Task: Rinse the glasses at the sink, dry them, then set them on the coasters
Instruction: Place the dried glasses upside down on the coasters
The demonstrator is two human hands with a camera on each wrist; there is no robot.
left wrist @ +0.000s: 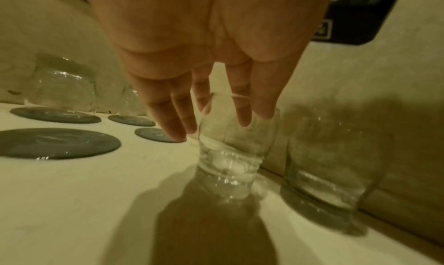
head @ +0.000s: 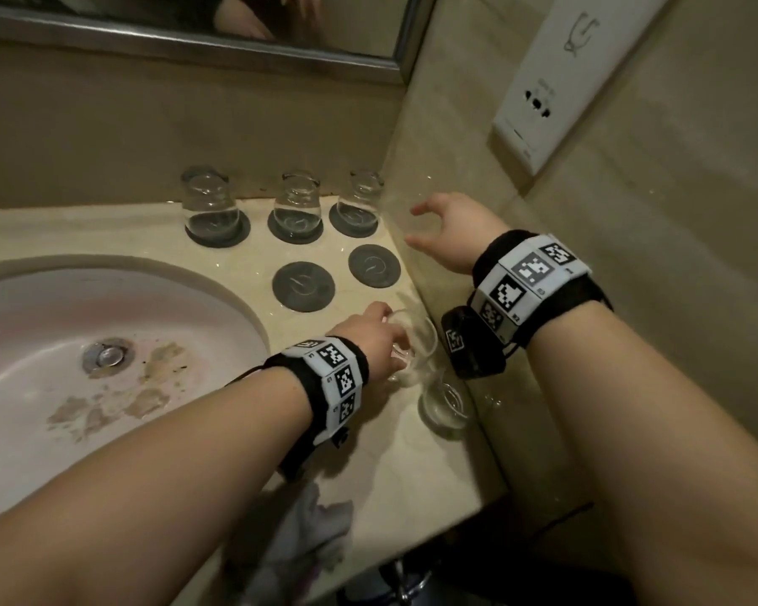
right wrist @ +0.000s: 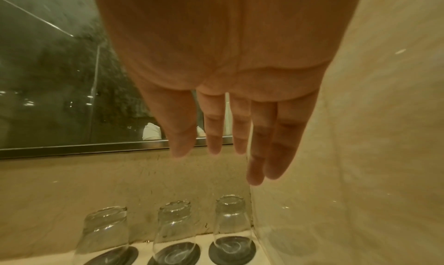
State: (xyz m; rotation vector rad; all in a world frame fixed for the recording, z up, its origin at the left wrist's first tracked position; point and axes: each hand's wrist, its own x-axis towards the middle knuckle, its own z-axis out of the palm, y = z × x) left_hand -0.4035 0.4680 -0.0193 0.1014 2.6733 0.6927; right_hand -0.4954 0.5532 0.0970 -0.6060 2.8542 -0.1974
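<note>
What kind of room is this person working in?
Most likely a hotel bathroom. A basin is sunk into a marble-look counter below a framed mirror, and upturned glasses stand on round dark coasters as if set out for guests.

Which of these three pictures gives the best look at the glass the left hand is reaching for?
The left wrist view: the glass stands upright on the counter, filling mid-frame, with the left hand and its fingers around its rim. The head view shows it small and partly behind that hand. The right wrist view misses it entirely.
</note>
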